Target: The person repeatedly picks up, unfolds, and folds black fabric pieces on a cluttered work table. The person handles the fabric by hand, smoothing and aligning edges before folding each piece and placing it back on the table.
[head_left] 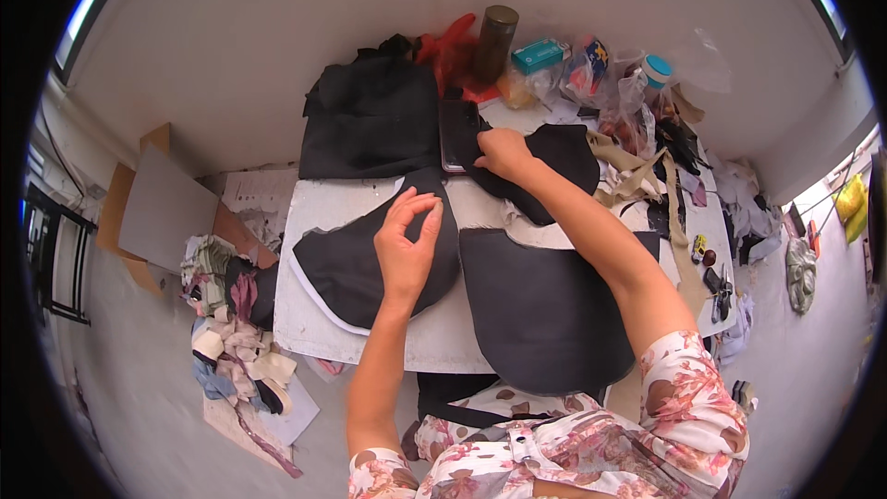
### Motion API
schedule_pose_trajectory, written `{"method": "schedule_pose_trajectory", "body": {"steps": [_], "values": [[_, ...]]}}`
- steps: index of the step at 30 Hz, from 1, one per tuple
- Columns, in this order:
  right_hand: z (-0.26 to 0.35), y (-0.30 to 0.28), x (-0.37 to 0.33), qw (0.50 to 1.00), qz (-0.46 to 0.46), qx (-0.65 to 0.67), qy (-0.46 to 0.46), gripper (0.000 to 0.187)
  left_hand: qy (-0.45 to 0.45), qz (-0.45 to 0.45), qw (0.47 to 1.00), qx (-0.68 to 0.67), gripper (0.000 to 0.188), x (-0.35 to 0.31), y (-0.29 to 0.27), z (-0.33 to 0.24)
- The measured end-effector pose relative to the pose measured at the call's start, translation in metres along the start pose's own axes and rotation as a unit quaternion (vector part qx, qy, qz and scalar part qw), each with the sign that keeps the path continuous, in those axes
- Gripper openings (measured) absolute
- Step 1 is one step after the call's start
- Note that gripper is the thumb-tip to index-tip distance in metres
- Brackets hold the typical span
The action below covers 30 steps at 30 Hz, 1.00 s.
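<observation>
Over the left black fabric piece [342, 254], which has a curved edge and a pale layer showing beneath, my left hand [407, 245] hovers. Its thumb and forefinger tips come together in a pinch; anything between them is too small to make out. My right hand [504, 153] reaches to the far side of the table, its fingers closed on the edge of a smaller black fabric piece [568, 162]. Beside that hand lies a dark phone [458, 134]. Closer to me, a large rounded black piece [550, 314] lies flat, partly under my right forearm.
Folded black fabric [370, 120] fills the table's far left. Behind stand a dark bottle [495, 44], a red plastic bag [451, 48], a teal box [540, 55] and a lidded jar [656, 72]. Beige strips [679, 231] and small tools [719, 291] line the right. Scraps [245, 342] lie left.
</observation>
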State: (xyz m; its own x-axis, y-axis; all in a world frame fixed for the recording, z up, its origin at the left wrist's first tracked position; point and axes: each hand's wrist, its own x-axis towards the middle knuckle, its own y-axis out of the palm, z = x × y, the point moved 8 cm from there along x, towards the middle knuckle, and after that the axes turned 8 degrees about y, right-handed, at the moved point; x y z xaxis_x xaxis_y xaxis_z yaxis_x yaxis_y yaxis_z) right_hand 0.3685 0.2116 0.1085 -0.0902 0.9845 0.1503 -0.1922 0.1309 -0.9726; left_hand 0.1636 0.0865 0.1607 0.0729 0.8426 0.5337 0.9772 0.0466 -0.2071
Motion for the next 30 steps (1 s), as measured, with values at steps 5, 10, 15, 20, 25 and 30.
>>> {"method": "schedule_pose_trajectory", "body": {"steps": [5,10,15,20,25,30], "values": [[-0.007,0.011,0.005,1.0,-0.005,0.008,0.011,0.01,-0.006,0.004,1.0,0.02,0.016,-0.001,-0.004,0.007],[-0.01,0.004,-0.001,0.999,-0.014,0.028,0.005,0.011,-0.044,-0.005,0.999,0.011,0.018,0.003,0.001,0.028],[-0.021,-0.032,-0.011,0.992,-0.063,0.109,0.005,0.011,-0.199,0.029,0.974,-0.102,0.026,0.009,0.034,0.078],[-0.022,-0.069,-0.028,0.976,-0.049,0.21,0.028,0.012,-0.345,0.121,0.915,-0.169,0.054,0.022,0.095,0.086],[-0.003,-0.096,-0.053,0.97,-0.087,0.227,-0.021,0.011,-0.286,0.119,0.925,-0.22,0.04,0.055,0.132,0.091],[-0.017,-0.129,-0.047,0.887,-0.131,0.419,-0.145,0.023,0.171,0.106,0.972,0.122,0.021,0.091,0.121,-0.012]]}}
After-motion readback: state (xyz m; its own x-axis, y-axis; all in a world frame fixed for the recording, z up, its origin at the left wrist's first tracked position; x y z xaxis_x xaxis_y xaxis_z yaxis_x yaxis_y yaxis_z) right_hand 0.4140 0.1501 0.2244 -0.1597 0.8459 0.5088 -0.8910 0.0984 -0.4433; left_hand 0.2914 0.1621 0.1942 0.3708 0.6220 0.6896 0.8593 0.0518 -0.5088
